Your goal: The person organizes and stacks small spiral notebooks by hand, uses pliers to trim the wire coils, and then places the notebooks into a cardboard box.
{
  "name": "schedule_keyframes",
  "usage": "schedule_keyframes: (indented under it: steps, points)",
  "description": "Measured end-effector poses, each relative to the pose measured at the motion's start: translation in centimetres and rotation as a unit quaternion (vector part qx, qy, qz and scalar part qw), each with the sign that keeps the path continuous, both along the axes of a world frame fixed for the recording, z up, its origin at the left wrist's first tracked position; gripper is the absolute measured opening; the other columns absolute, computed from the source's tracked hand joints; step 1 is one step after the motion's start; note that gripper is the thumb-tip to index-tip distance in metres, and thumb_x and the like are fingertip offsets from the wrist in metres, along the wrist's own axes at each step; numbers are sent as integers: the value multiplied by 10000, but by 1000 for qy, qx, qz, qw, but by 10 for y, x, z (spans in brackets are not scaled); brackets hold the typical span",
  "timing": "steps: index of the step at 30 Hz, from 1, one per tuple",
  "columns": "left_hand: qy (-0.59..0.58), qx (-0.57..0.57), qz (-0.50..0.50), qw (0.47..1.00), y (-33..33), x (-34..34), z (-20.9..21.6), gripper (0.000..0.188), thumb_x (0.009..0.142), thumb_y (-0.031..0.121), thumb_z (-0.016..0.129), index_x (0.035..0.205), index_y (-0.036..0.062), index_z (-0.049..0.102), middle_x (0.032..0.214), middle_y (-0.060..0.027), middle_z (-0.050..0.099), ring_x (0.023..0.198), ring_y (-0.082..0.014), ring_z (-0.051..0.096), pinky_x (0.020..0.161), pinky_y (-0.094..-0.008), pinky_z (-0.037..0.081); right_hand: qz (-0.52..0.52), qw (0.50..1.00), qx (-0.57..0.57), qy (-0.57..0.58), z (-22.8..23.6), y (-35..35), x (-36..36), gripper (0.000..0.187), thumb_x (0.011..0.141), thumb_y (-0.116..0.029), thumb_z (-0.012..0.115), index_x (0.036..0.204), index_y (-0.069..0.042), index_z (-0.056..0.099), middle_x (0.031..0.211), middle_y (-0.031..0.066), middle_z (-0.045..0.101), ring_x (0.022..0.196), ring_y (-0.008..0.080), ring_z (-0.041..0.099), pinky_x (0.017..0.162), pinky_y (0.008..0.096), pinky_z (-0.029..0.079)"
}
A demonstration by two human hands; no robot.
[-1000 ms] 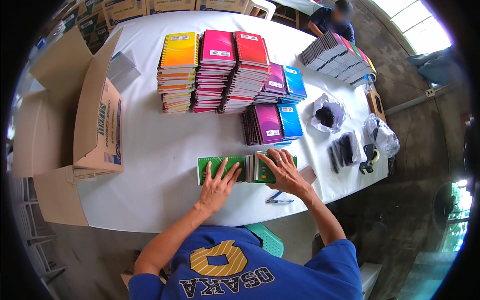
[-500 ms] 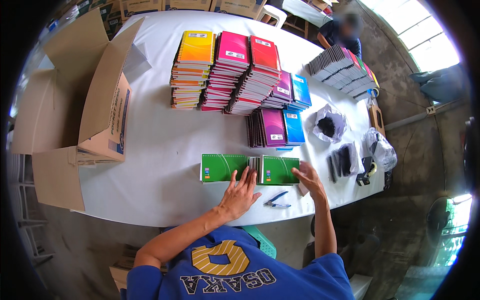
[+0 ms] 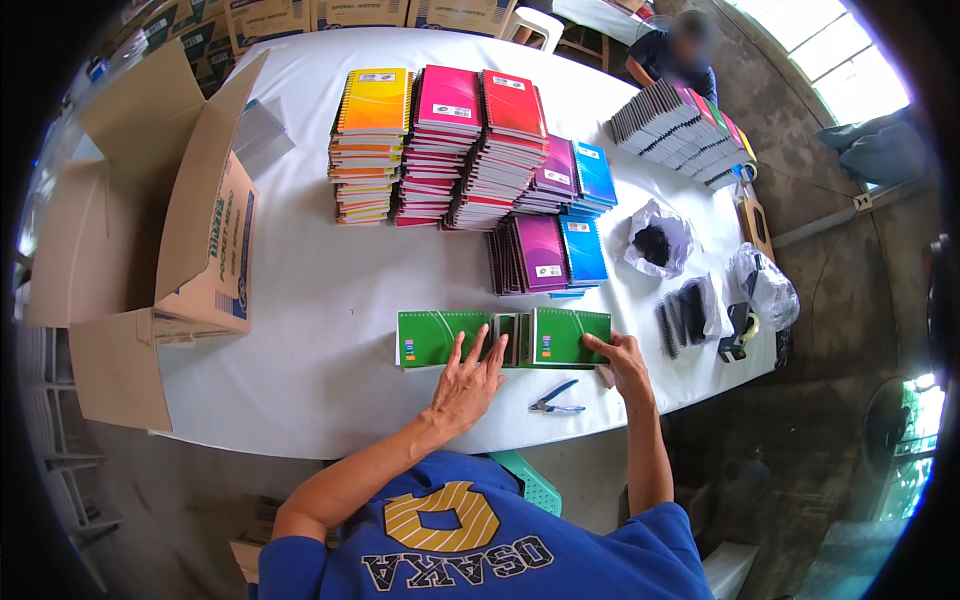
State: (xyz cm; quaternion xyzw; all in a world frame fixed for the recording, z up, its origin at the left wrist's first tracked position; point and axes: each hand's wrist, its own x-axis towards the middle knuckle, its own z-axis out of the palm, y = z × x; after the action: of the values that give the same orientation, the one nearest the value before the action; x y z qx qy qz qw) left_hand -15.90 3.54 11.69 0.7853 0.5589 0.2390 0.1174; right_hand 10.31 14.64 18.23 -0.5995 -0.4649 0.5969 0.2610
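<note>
Two groups of green spiral notebooks lie in a row near the table's front edge. My left hand rests with fingers stretched over the right end of the left green notebook, its fingertips near the gap. At the opposite end, my right hand grips the outer edge of the right green notebook, thumb on its cover. More notebooks stand on edge in the narrow gap between the two. Blue-handled pliers lie just in front of the right notebook.
Tall notebook stacks, yellow, pink and red, stand behind, with purple and blue ones. An open carton is at left. Bags, black coils and a tape dispenser sit right. A person is beyond.
The right green notebook has shifted slightly right, widening the gap between the two. My right hand has closed onto its outer edge, and my left hand has moved slightly left.
</note>
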Motion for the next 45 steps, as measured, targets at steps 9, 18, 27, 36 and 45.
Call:
schedule_keyframes:
  steps: [9,18,27,36,45]
  points:
    - [-264,-95,29,959,2,-41,33,826,931,425,563,1519,51,121,1549,-146,260,1452,-352,163,1158,-505,149,-44,992,9,120,49,-13,-22,399,815,-204,762,1042,79,596,939,102,659,814,142,635,739,254,493]
    - [-697,-246,162,654,1,-108,58,928,799,204,781,1506,46,201,1326,-134,489,1152,-184,516,1003,-338,414,139,989,-27,34,19,-29,-160,613,783,-346,794,1136,78,527,1001,138,623,855,220,624,777,328,490]
    - [-609,-158,208,748,-1,-115,11,920,769,191,784,1491,35,235,1471,-197,345,1325,-254,394,1074,-374,360,266,816,368,-357,6,-64,-95,700,697,-188,814,1322,-94,513,1342,155,447,1290,341,392,1065,493,352]
    - [-585,-239,173,756,7,-111,-3,1077,806,362,733,1520,29,-1,1529,-221,214,1369,-263,326,1106,-362,288,336,807,393,-284,-6,-31,-44,381,788,-1,652,1165,-47,646,1339,111,547,1273,282,484,1094,436,361]
    - [-480,-106,225,842,4,-86,-7,760,941,306,584,1501,-3,173,1588,-194,65,1466,-347,77,1159,-416,169,181,919,292,-192,-9,-39,-92,325,806,-154,732,1061,25,643,1093,172,650,970,298,644,829,370,515]
